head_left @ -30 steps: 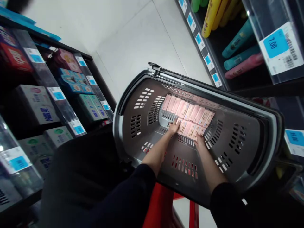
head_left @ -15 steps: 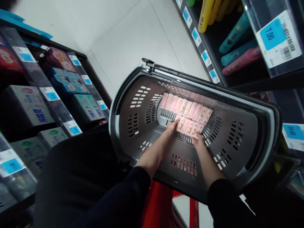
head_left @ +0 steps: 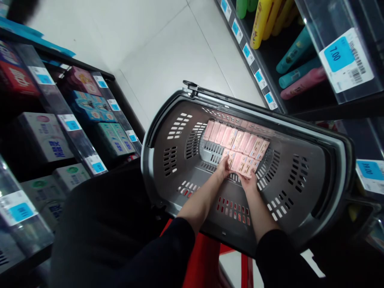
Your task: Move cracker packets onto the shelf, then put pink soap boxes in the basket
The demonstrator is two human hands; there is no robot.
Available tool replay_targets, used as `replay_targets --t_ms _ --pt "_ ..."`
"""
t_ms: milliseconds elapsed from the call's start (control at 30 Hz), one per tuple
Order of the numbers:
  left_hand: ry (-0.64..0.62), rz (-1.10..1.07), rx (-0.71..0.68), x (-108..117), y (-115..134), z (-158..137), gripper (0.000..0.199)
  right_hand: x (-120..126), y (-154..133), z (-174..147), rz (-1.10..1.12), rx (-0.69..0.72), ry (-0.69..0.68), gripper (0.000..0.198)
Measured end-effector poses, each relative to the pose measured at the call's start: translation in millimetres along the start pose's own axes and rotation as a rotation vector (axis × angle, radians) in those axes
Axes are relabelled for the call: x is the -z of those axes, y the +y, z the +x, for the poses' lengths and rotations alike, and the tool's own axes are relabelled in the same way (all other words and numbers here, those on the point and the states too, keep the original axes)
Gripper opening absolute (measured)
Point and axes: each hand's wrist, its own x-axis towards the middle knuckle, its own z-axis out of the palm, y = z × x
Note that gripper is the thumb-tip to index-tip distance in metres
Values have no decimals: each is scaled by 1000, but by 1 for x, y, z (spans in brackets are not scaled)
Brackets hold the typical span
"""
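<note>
Two rows of small pink boxes lie at the bottom of a deep grey shopping basket [head_left: 285,172] with slotted walls. The far row of pink boxes [head_left: 237,140] runs along the far side. My hands grip the shorter near row of pink boxes [head_left: 242,163] between them. At its left end is my left hand [head_left: 222,169], thumb against the boxes. My right hand [head_left: 249,181] is at the right end, fingers curled round the near edge. Some of the fingers are hidden by the boxes. Whether the near row is lifted off the bottom, I cannot tell.
Shelves with boxed goods [head_left: 48,138] and price tags stand close on the left. On the right, a shelf [head_left: 339,106] holds yellow, teal and pink tubes [head_left: 303,83]. Under the basket is a red support [head_left: 202,256]. Pale floor tiles [head_left: 168,44] lie beyond.
My right hand has moved in under the near edge of the near row, closer to my left hand. The view has shifted slightly; the far row looks unchanged.
</note>
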Motion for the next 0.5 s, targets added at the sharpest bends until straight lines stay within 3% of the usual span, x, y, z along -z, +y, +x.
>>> replay_targets --t_ms 300,500 --pt "12 16 31 -6 14 -8 37 -9 -2 -4 70 21 -39 46" --pt "7 209 65 -1 21 -15 37 -7 -10 -14 -85 -48 -64 51"
